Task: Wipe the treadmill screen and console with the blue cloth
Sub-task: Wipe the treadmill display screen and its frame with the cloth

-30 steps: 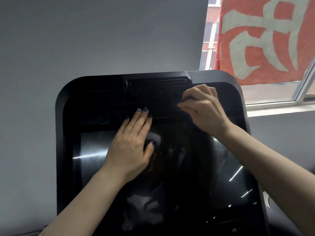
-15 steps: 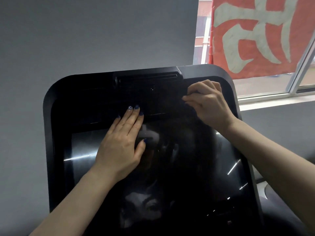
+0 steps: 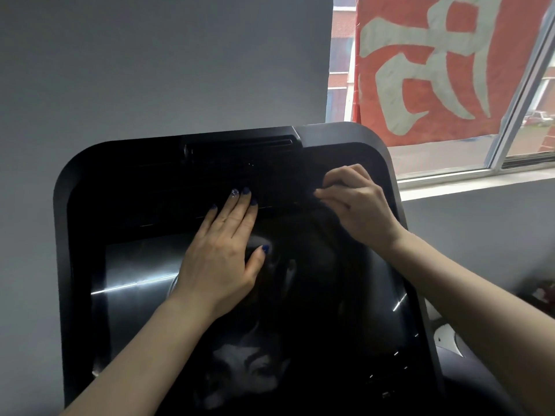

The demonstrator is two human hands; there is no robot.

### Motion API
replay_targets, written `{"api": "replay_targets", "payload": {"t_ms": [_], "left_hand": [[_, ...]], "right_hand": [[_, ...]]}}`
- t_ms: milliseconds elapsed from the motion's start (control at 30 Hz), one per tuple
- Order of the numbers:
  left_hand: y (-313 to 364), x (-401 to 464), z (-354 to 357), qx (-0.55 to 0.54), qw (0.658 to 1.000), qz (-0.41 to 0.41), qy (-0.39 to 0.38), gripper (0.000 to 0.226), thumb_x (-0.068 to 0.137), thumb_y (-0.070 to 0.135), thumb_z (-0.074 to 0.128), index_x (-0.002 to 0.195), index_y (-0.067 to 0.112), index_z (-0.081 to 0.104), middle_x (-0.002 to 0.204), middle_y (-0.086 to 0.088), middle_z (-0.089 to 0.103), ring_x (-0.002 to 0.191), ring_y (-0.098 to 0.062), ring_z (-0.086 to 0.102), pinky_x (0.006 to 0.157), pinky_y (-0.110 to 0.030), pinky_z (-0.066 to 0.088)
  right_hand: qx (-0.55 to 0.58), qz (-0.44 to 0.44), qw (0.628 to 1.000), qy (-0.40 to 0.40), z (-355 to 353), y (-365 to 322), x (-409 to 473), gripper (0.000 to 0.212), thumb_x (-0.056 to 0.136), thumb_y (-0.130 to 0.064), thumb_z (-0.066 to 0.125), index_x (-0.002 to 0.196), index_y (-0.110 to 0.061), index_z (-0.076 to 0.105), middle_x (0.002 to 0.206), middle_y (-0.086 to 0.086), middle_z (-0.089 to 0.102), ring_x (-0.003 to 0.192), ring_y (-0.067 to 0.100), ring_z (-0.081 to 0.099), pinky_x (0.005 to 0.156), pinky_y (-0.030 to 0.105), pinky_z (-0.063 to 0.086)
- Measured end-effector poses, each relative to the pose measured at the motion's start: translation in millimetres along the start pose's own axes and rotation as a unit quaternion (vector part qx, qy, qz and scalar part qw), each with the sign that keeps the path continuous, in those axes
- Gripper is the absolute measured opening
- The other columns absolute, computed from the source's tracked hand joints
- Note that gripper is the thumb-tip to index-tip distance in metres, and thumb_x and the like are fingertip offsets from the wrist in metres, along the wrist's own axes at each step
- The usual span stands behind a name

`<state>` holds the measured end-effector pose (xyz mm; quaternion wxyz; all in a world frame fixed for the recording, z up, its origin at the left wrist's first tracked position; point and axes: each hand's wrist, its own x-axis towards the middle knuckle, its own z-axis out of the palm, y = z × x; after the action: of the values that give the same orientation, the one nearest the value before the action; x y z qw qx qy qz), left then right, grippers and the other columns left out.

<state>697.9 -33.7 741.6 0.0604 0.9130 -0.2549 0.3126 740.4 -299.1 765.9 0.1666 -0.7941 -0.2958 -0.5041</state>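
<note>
The treadmill console (image 3: 90, 187) is a large black panel with rounded corners, and its glossy screen (image 3: 135, 265) fills the lower part. My left hand (image 3: 222, 253) lies flat on the upper screen, fingers straight, fingertips reaching the dark band above it. My right hand (image 3: 357, 205) is curled against the console's upper right area, fingers bunched round the blue cloth (image 3: 313, 180). Only a dark fold of the cloth shows beside the fingers; the hand hides the remainder.
A slotted vent (image 3: 240, 145) runs along the console's top edge. Behind is a grey wall, with a window and its sill (image 3: 480, 181) to the right and a red banner (image 3: 435, 70) hanging in it. A white object (image 3: 447, 334) shows at the console's lower right.
My right hand with the cloth has slid to the right along the console's top, nearer its upper right corner. My left hand has kept its place on the screen.
</note>
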Motion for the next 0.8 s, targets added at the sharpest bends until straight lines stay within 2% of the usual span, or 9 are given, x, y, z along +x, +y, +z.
{"api": "replay_targets", "payload": {"t_ms": [67, 167, 300, 367, 533, 600, 733, 800], "left_hand": [[-2, -1, 0, 0.002, 1.0, 0.006, -0.002, 0.07, 0.094, 0.047, 0.033, 0.153, 0.009, 0.034, 0.164, -0.004, 0.021, 0.153, -0.015, 0.013, 0.123, -0.031, 0.004], [-2, -1, 1, 0.001, 1.0, 0.009, 0.003, 0.07, 0.093, 0.045, 0.035, 0.152, 0.007, 0.035, 0.163, -0.006, 0.023, 0.152, -0.017, 0.015, 0.123, -0.033, 0.006], [-1, -2, 3, 0.005, 1.0, 0.006, 0.004, 0.071, 0.093, 0.045, 0.035, 0.152, 0.007, 0.034, 0.163, -0.007, 0.024, 0.152, -0.018, 0.016, 0.123, -0.035, 0.008], [-2, -1, 2, 0.005, 1.0, 0.009, 0.002, 0.071, 0.093, 0.046, 0.035, 0.153, 0.007, 0.034, 0.163, -0.006, 0.023, 0.152, -0.018, 0.016, 0.123, -0.034, 0.007], [-4, -2, 3, 0.007, 1.0, 0.012, 0.0, 0.071, 0.093, 0.046, 0.035, 0.154, 0.009, 0.032, 0.164, -0.005, 0.021, 0.153, -0.016, 0.014, 0.123, -0.034, 0.006], [-4, -3, 4, 0.008, 1.0, 0.011, 0.003, 0.071, 0.093, 0.045, 0.036, 0.153, 0.008, 0.033, 0.164, -0.005, 0.022, 0.153, -0.017, 0.015, 0.123, -0.034, 0.006], [-4, -2, 4, 0.009, 1.0, 0.013, 0.004, 0.071, 0.093, 0.045, 0.036, 0.153, 0.008, 0.033, 0.163, -0.006, 0.023, 0.152, -0.017, 0.016, 0.123, -0.034, 0.006], [-4, -2, 4, 0.009, 1.0, 0.015, 0.004, 0.071, 0.093, 0.045, 0.037, 0.153, 0.008, 0.034, 0.163, -0.006, 0.024, 0.152, -0.017, 0.017, 0.123, -0.034, 0.007]], "right_hand": [[-0.002, -0.004, 1.0, -0.013, -9, 7, -6, 0.008, 0.089, -0.007, 0.07, 0.086, -0.004, 0.078, 0.094, 0.008, 0.065, 0.087, 0.024, 0.055, 0.086, 0.024, 0.045], [-0.011, 0.02, 1.0, 0.018, -4, 0, -4, 0.007, 0.087, -0.004, 0.071, 0.084, -0.003, 0.077, 0.092, 0.008, 0.065, 0.085, 0.024, 0.055, 0.086, 0.016, 0.042], [0.031, -0.005, 1.0, 0.002, 13, -22, -4, 0.006, 0.087, -0.004, 0.072, 0.084, -0.002, 0.077, 0.094, 0.009, 0.066, 0.088, 0.025, 0.056, 0.081, 0.031, 0.049], [0.037, -0.03, 0.999, -0.02, 5, -13, -7, 0.006, 0.087, -0.004, 0.072, 0.086, -0.003, 0.078, 0.096, 0.01, 0.066, 0.09, 0.025, 0.057, 0.084, 0.032, 0.05], [0.006, 0.011, 1.0, 0.019, 1, -9, -10, 0.005, 0.086, -0.002, 0.072, 0.086, -0.002, 0.077, 0.095, 0.009, 0.067, 0.087, 0.028, 0.058, 0.077, 0.044, 0.052], [0.018, 0.004, 1.0, 0.014, 9, -20, -11, 0.005, 0.086, -0.002, 0.073, 0.086, -0.003, 0.077, 0.096, 0.008, 0.067, 0.089, 0.026, 0.058, 0.079, 0.042, 0.051], [-0.001, -0.051, 0.998, -0.032, -6, -5, -15, 0.006, 0.088, -0.008, 0.072, 0.086, -0.007, 0.078, 0.097, 0.006, 0.068, 0.091, 0.023, 0.058, 0.087, 0.03, 0.044], [-0.023, -0.031, 0.999, -0.01, -16, 11, -18, 0.006, 0.088, -0.007, 0.073, 0.085, -0.008, 0.078, 0.097, 0.006, 0.069, 0.089, 0.025, 0.06, 0.085, 0.034, 0.046]]}}
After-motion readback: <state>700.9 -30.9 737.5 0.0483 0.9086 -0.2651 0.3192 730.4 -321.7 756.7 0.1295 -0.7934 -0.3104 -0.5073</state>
